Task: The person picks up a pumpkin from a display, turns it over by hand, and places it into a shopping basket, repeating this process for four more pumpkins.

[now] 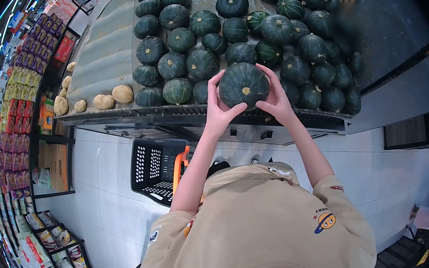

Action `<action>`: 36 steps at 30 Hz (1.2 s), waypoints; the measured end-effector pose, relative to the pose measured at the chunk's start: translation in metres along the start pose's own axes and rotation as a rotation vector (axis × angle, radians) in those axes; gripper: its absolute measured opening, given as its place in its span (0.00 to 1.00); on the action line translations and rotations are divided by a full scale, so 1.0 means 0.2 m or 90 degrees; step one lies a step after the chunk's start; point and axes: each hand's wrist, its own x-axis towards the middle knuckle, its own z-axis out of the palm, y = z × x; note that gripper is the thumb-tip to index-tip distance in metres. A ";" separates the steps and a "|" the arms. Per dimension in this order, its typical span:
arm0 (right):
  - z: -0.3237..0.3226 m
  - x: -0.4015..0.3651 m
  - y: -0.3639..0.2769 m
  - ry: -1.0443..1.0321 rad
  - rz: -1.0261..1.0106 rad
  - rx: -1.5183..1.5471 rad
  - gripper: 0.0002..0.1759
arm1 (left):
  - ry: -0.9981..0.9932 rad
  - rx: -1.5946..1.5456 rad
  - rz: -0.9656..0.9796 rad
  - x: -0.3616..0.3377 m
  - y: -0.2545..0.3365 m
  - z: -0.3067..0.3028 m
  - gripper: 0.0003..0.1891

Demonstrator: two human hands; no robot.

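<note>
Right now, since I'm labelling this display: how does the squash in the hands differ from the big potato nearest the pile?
The squash is dark green and ribbed; the potato is pale tan and smooth. The squash looks far larger than the potato. The squash is gripped between the left hand and right hand; the potato lies untouched on the display shelf. Both are roundish.
</note>
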 end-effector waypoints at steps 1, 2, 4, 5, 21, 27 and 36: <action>0.01 0.00 0.00 0.009 0.000 -0.011 0.47 | -0.007 0.002 0.009 0.00 0.00 0.01 0.45; 0.01 0.00 -0.01 0.019 0.000 -0.021 0.48 | -0.013 0.004 0.017 -0.01 0.00 0.01 0.45; 0.00 0.00 -0.01 0.014 0.008 -0.010 0.48 | -0.014 0.008 0.012 -0.01 0.00 0.01 0.46; 0.00 0.00 -0.01 0.009 0.016 0.000 0.48 | -0.016 0.010 0.008 -0.01 0.00 0.01 0.46; 0.12 0.02 0.18 -0.074 0.132 0.069 0.47 | 0.143 0.068 -0.035 -0.24 0.02 -0.10 0.44; 0.43 -0.08 0.38 -0.199 0.220 0.113 0.45 | 0.317 0.215 -0.167 -0.63 0.12 -0.26 0.34; 0.98 -0.24 0.72 -0.272 0.372 0.003 0.34 | 0.801 -0.056 -0.081 -1.26 0.29 -0.64 0.28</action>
